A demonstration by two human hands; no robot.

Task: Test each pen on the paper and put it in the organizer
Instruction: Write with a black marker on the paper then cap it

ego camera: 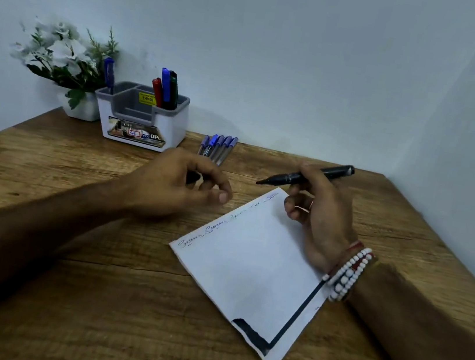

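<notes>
- The right hand (319, 218) grasps the black marker (307, 176) mid-barrel, with thumb and fingers curled round it. The bare tip points to 9 o'clock and hovers just over the far corner of the paper (247, 272), not touching it.
- The left hand (177, 183) is curled and pinches a small dark thing, which I take to be the cap (193, 178). It hangs over the counter (91, 296) at 10 o'clock from the paper.
- The step in hand looks like the test stroke. Bring the tip down on blank white, inside the row of scribbles along the far-left edge and away from the black band at 5 o'clock, so the new mark reads clearly.
- One short, light stroke should do; a felt tip held down may bleed.
- The sheet lies loose and askew. The right wrist rests on its right edge and should pin it.
- After that, the cap should be pressed on until it seats.
- The organizer (173, 131) stands at 10 o'clock from the paper. Red, blue and green markers (166, 90) stand upright in its right compartment, the likely home for this one. A single blue pen (109, 75) stands in the left compartment.
- Loose pens (218, 148) lie side by side at 3 o'clock from the organizer, probably untested.
- The counter is brown wood grain, set into a corner of pale walls (279, 48).
- A potted plant (64, 55) stands at 9 o'clock from the organizer.
</notes>
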